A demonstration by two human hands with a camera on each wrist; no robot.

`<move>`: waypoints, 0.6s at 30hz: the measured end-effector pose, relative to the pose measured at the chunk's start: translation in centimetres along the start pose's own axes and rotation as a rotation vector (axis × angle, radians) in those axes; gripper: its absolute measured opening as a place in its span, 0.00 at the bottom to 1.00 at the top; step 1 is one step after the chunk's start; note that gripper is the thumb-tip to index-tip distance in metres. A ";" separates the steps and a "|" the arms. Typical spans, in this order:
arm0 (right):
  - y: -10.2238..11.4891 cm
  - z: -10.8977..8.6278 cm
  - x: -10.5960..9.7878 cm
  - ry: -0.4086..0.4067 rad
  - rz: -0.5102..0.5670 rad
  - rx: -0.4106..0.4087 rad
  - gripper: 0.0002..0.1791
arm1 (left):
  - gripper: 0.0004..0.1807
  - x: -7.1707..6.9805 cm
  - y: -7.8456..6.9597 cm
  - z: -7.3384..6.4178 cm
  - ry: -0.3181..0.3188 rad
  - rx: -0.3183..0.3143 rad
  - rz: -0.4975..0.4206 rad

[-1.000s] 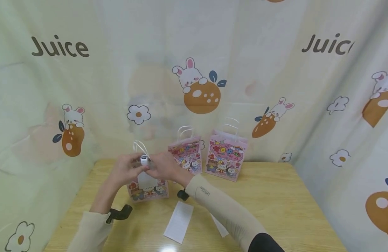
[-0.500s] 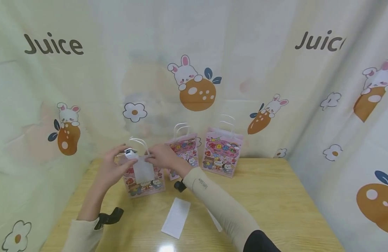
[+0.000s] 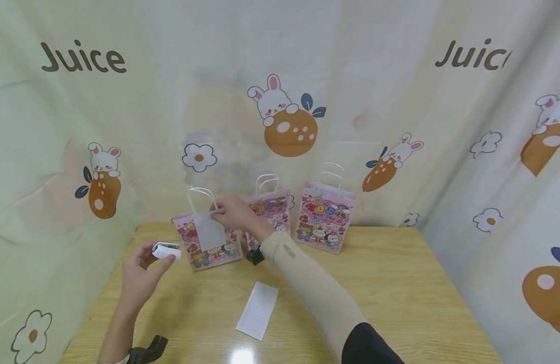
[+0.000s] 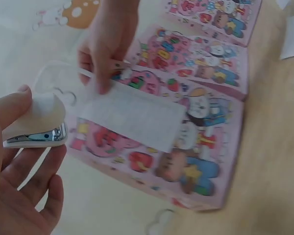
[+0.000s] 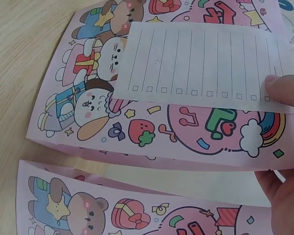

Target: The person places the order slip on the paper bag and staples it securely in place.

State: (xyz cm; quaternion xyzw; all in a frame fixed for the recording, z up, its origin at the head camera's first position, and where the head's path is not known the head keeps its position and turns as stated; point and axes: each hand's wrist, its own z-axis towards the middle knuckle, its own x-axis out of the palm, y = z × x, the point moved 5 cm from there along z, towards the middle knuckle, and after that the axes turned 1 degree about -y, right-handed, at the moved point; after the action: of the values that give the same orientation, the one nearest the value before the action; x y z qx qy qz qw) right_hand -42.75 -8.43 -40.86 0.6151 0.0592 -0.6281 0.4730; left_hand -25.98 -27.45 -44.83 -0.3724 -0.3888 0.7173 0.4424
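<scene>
A small white stapler (image 4: 36,120) is held between the thumb and fingers of my left hand (image 3: 141,273), left of the leftmost pink paper bag (image 3: 218,255). Cartoon animals cover this bag, and white handles rise from its top. Against its front lies a white lined slip of paper (image 5: 196,63) with a row of small checkboxes. My right hand (image 3: 236,212) pinches the slip's upper end together with the bag's top edge, thumb on the paper and fingers behind. The stapler stands apart from the bag.
Two more pink bags stand to the right: a middle bag (image 3: 273,207), partly behind my right arm, and a right bag (image 3: 325,217). Another white paper slip (image 3: 258,311) lies on the wooden table (image 3: 375,293). A printed curtain (image 3: 353,76) hangs behind and at both sides.
My left hand has moved the stapler away from the bag's top edge, left and down toward me. My right hand stays at the bag's top with the slip.
</scene>
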 end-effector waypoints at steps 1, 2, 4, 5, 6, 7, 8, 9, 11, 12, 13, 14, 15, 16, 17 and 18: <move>0.0 0.1 0.0 -0.002 -0.002 0.000 0.04 | 0.19 0.0 0.6 -0.4 0.003 -0.020 -0.012; 0.0 0.2 0.1 -0.005 -0.009 0.003 0.04 | 0.18 0.1 1.2 -0.7 0.011 -0.044 -0.024; -0.1 0.4 0.2 -0.011 -0.023 0.012 0.04 | 0.18 0.3 2.2 -1.4 0.028 -0.078 -0.049; -0.2 0.4 0.2 -0.014 -0.025 0.018 0.04 | 0.18 0.5 2.7 -1.7 0.039 -0.091 -0.054; -0.3 0.4 0.2 -0.017 -0.024 0.028 0.04 | 0.18 0.7 3.1 -2.0 0.053 -0.103 -0.064; -0.4 0.4 0.3 -0.022 -0.020 0.039 0.04 | 0.19 0.9 3.5 -2.2 0.065 -0.113 -0.078; -0.5 0.4 0.3 -0.029 -0.018 0.047 0.06 | 0.20 1.1 3.9 -2.5 0.075 -0.119 -0.096; -0.5 0.4 0.2 -0.039 -0.017 0.049 0.08 | 0.21 1.3 4.2 -2.6 0.080 -0.116 -0.122; -0.4 0.2 0.0 -0.056 -0.005 0.049 0.13 | 0.22 1.5 4.9 -2.9 0.089 -0.106 -0.157; -0.3 0.1 -0.2 -0.065 0.006 0.046 0.17 | 0.23 1.6 5.3 -3.0 0.092 -0.095 -0.170; -0.1 0.0 -0.4 -0.074 0.015 0.039 0.20 | 0.22 1.7 5.5 -3.1 0.095 -0.079 -0.172; 0.1 -0.1 -0.6 -0.083 0.013 0.034 0.23 | 0.21 1.7 5.8 -3.3 0.098 -0.067 -0.171; 0.3 -0.3 -1.0 -0.093 0.015 0.038 0.27 | 0.19 1.7 6.0 -3.4 0.103 -0.055 -0.163; 0.4 -0.4 -1.3 -0.104 0.014 0.046 0.30 | 0.18 1.8 6.2 -3.5 0.103 -0.046 -0.147; 0.6 -0.6 -1.7 -0.117 0.009 0.053 0.32 | 0.16 1.8 6.4 -3.6 0.100 -0.037 -0.134; 0.9 -0.8 -2.2 -0.133 0.004 0.059 0.34 | 0.13 1.8 6.5 -3.7 0.094 -0.032 -0.118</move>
State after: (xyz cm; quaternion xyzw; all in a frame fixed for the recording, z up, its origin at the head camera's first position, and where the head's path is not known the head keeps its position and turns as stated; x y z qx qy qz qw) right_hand -42.03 -7.26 -38.81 0.5858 0.0079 -0.6681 0.4587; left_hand -25.57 -26.96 -52.51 -0.3893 -0.3999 0.6655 0.4956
